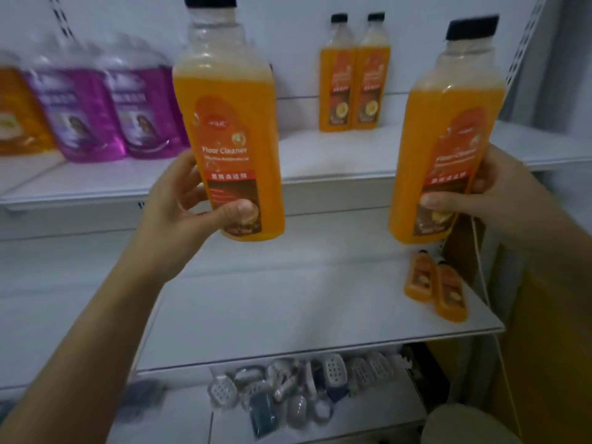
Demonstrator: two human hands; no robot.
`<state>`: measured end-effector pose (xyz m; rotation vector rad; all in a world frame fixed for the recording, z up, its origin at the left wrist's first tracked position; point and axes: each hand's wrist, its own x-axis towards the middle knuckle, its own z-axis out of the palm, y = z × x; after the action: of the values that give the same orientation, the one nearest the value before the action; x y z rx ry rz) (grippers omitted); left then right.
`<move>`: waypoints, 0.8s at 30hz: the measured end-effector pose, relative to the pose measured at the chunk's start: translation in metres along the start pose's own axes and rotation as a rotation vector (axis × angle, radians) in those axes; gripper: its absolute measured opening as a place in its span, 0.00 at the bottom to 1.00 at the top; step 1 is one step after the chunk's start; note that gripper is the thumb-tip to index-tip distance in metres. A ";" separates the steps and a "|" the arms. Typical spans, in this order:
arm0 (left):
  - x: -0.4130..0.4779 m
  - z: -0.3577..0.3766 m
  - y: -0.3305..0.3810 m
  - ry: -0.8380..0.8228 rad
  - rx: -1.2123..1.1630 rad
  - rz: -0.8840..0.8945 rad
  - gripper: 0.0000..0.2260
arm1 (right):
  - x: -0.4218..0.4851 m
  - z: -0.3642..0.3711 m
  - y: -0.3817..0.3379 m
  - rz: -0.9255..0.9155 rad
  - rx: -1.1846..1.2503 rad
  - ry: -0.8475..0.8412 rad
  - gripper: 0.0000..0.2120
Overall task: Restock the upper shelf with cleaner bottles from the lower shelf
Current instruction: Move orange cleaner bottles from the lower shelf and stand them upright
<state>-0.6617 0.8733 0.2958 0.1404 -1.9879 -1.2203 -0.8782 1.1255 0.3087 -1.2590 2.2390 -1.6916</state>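
left hand: clasped round the lower part of the left bottle, thumb laid across the front label, fingers tucked behind.
right hand: clasped round the lower part of the right bottle, thumb pressed on the label, fingers behind.
held bottles: both orange floor cleaner, black caps up, roughly upright (right one tilted a little). They are held in the air in front of the upper shelf, at centre and right of the frame, well apart.
shelved pair: two more orange bottles stood side by side, touching, at the back of the upper shelf, upper centre-right.
remaining pair: two orange bottles seen side by side at the right end of the lower shelf, lower right (standing or lying cannot be told).
purple pouches: stood on the upper shelf, upper left, blurred; an orange pouch is cut off by the left edge.
bottom shelf: a heap of small white and grey items is piled there (too blurred to name).
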 end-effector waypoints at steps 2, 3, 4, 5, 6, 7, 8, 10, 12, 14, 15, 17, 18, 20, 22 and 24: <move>0.020 0.002 0.007 0.011 0.004 0.010 0.27 | 0.015 -0.011 -0.012 -0.024 -0.026 0.033 0.28; 0.030 0.004 0.008 0.009 0.001 0.010 0.27 | 0.023 -0.017 -0.015 -0.035 -0.036 0.045 0.29; 0.040 0.008 0.010 0.004 -0.003 0.010 0.28 | 0.032 -0.023 -0.017 -0.045 -0.039 0.056 0.28; 0.050 0.013 0.011 0.000 -0.006 0.008 0.29 | 0.042 -0.029 -0.017 -0.053 -0.036 0.069 0.28; 0.061 0.020 0.012 -0.002 -0.010 0.004 0.30 | 0.053 -0.035 -0.014 -0.054 -0.034 0.088 0.28; 0.072 0.028 0.013 -0.001 -0.018 0.002 0.30 | 0.065 -0.041 -0.010 -0.050 -0.033 0.110 0.30; 0.084 0.036 0.013 0.003 -0.026 0.000 0.30 | 0.078 -0.047 -0.005 -0.044 -0.030 0.133 0.34; 0.106 0.055 0.015 0.019 -0.029 -0.008 0.30 | 0.106 -0.056 0.005 -0.032 -0.016 0.167 0.39; 0.127 0.074 0.014 0.039 -0.026 -0.027 0.31 | 0.135 -0.067 0.019 -0.032 0.009 0.180 0.37; 0.147 0.093 0.012 0.058 -0.026 -0.046 0.32 | 0.167 -0.075 0.033 -0.031 0.022 0.169 0.31; 0.155 0.102 0.010 0.066 -0.026 -0.056 0.32 | 0.183 -0.079 0.040 -0.029 0.020 0.160 0.29; 0.172 0.119 0.007 0.078 -0.021 -0.077 0.32 | 0.216 -0.085 0.055 -0.013 0.032 0.144 0.26; 0.179 0.126 0.006 0.087 -0.019 -0.090 0.33 | 0.232 -0.086 0.062 0.001 0.038 0.135 0.25; 0.190 0.137 0.001 0.114 -0.007 -0.128 0.35 | 0.260 -0.086 0.072 0.033 0.039 0.111 0.24; 0.198 0.146 -0.003 0.152 0.005 -0.163 0.35 | 0.282 -0.083 0.082 0.054 0.031 0.095 0.25; 0.204 0.152 -0.007 0.180 0.009 -0.194 0.33 | 0.298 -0.080 0.091 0.055 -0.013 0.096 0.24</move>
<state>-0.9052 0.8833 0.3697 0.4408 -1.8560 -1.2725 -1.1662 1.0041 0.3848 -1.1312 2.3188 -1.7567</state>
